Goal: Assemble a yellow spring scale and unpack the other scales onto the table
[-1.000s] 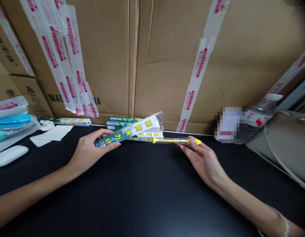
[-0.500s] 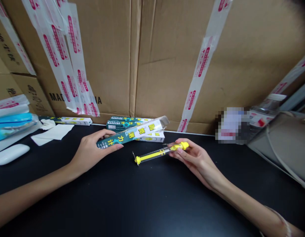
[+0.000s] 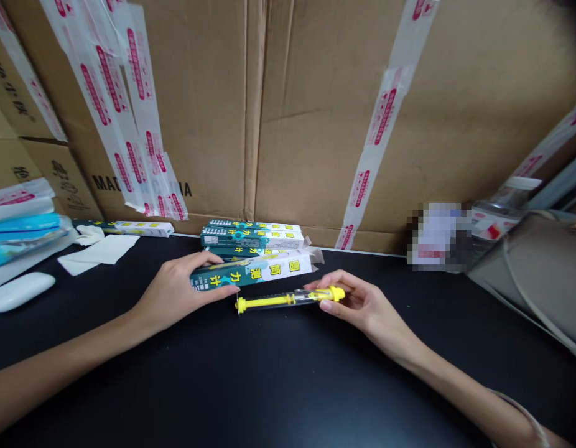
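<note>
My left hand (image 3: pixel 185 292) is shut on a long teal and white cardboard box (image 3: pixel 264 272) with yellow Chinese lettering, its open end and flap at the right. The box lies low over the black tabletop (image 3: pixel 278 379). My right hand (image 3: pixel 357 305) grips the yellow cap of a transparent tubular spring scale (image 3: pixel 281 302), which has a yellow rod inside. The scale lies level just in front of the box, its far tip close to my left fingers. Behind the held box stand similar boxes (image 3: pixel 250 236).
Taped cardboard cartons (image 3: pixel 316 124) form a wall behind the table. At the left are blue-and-white packages (image 3: pixel 22 233), paper sheets (image 3: pixel 99 254) and a white oval object (image 3: pixel 20 291). A plastic bottle (image 3: pixel 512 196), a blurred item (image 3: pixel 437 236) and a beige bag (image 3: pixel 540 267) stand at the right.
The box has dropped from a slant to nearly flat. The scale has swung from tilted to level and moved left, closer to the box.
</note>
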### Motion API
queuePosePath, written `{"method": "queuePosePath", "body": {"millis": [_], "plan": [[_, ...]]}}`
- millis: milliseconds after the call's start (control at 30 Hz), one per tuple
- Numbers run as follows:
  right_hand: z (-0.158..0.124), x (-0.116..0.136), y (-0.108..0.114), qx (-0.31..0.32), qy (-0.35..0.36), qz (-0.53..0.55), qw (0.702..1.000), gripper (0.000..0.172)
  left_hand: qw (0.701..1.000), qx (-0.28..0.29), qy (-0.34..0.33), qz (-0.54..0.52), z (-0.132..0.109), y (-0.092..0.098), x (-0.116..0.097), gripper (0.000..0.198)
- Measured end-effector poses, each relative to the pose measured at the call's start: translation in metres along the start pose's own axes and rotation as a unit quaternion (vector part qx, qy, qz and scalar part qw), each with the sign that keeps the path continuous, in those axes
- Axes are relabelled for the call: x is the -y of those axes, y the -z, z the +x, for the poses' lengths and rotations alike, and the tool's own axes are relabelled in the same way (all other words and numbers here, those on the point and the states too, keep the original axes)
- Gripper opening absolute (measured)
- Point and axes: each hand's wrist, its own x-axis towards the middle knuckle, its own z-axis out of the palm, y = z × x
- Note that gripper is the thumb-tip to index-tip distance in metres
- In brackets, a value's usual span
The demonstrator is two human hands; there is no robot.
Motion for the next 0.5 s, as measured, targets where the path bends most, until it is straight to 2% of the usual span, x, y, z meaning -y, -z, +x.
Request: {"method": "queuePosePath", "body": {"millis": [100, 233, 400, 500], "plan": [[0.0001, -0.0011, -0.0001, 0.006, 0.001, -0.004, 1.000, 0.025, 1.000, -0.017, -0.005, 0.020, -0.0025, -0.0005, -0.0003, 0.058], [0.0002, -0.0023, -0.0006, 0.008, 0.004, -0.009, 1.000, 0.026, 0.999, -0.004, 0.012, 0.051, -0.0051, -0.0015, -0.0013, 0.056], [0.0009, -0.0028, -0.0002, 0.008, 0.006, -0.029, 1.000, 0.029, 0.999, -0.011, 0.013, 0.036, -0.0053, -0.0036, 0.0010, 0.059], [0.0011, -0.0036, 0.0000, 0.007, 0.007, -0.045, 0.999, 0.030, 1.000, 0.003, 0.004, 0.025, -0.0049, -0.0015, -0.0007, 0.051]]}}
